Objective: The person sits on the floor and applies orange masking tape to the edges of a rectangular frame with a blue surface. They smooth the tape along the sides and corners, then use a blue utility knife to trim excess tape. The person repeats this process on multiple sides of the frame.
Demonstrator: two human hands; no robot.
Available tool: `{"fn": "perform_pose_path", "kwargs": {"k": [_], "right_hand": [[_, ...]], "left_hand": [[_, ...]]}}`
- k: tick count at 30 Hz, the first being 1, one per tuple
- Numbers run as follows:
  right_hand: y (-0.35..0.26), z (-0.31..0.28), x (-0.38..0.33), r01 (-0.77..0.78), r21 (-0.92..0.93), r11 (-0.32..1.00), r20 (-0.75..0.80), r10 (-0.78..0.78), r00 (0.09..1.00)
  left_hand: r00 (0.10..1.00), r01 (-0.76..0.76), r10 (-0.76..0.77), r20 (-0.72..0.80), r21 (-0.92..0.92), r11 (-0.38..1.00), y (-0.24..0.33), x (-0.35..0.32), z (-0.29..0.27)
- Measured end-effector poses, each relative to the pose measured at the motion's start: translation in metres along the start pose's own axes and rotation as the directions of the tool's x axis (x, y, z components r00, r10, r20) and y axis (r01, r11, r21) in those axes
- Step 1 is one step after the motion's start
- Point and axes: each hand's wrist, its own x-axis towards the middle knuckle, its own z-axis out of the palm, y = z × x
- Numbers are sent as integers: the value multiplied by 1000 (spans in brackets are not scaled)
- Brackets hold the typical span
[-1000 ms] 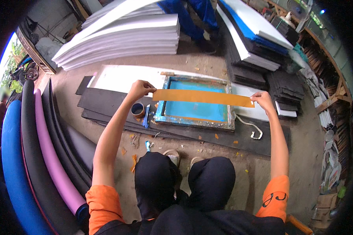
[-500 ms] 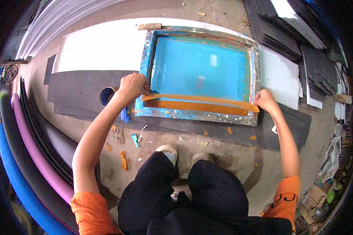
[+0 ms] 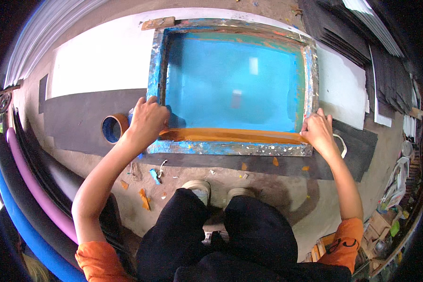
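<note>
A screen-printing frame with paint-smeared wooden bars lies flat before me, its mesh bright blue. Along the near inside edge stretches a strip of brown tape. My left hand is closed on the strip's left end, by the frame's near left corner; its fingertips are partly hidden. At the near right corner, my right hand pinches the other end between thumb and finger. Left of the frame, close to my left wrist, is a brown ring, dark blue inside, resembling a tape roll.
Under the frame lie a white sheet and dark grey sheets. A small wood block sits at the far left corner. Coloured rolls stand at left, stacked dark sheets at right. Tape scraps litter the floor.
Both hands have brought the tape strip nearer to the near inside edge, where it now lies straighter. The frame appears larger in view, and my right fingers have spread somewhat.
</note>
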Motion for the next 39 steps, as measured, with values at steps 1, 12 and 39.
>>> {"fn": "perform_pose_path", "kwargs": {"k": [1,12,39], "right_hand": [[2,3,1,-18,23,1000,52,16,999],[-7,5,-2,171,-39,985,-22,-172,985],[-8,26,8,199,-154,968,124,-180,976]], "left_hand": [[1000,-6,6,16,1,1000,1,1,-1],[997,-44,40,65,72,996,1,4,10],[932,-28,-66,358,251,968,14,22,3]]}}
